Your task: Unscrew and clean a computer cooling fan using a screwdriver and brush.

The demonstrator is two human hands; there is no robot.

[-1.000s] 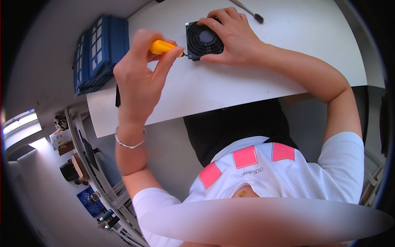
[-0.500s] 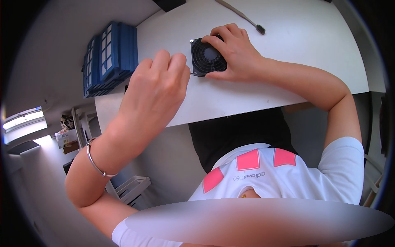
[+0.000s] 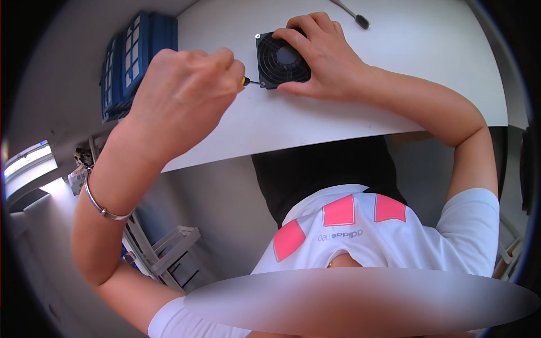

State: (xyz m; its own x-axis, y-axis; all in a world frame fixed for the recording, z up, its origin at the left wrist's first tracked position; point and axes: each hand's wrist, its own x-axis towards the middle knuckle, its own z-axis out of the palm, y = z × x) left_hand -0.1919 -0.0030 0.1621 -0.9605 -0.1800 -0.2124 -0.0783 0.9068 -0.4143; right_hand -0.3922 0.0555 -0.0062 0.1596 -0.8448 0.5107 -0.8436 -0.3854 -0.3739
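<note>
A square black cooling fan (image 3: pixel 280 59) with a round grille lies on the white table. My right hand (image 3: pixel 324 56) is closed around its right side, with fingers over the far edge and the thumb along the near edge. To the left of it, my left hand (image 3: pixel 189 98) is in a fist around a screwdriver (image 3: pixel 246 81). Only a bit of its yellow-and-black handle and the thin shaft show; the rest is hidden in the fist. The shaft's tip meets the fan's near left corner. A silver screw (image 3: pixel 258 36) sits in the far left corner.
The white table (image 3: pixel 360 112) reaches under both hands. A brush (image 3: pixel 360 21) with dark bristles lies at the back. Blue storage bins (image 3: pixel 141 50) stand at the table's left edge. Below left is a white shelf cart (image 3: pixel 177 245).
My left fist has drawn leftward from the fan and turned, showing more of the screwdriver. My right hand keeps its hold on the fan. The whole view has shifted slightly.
</note>
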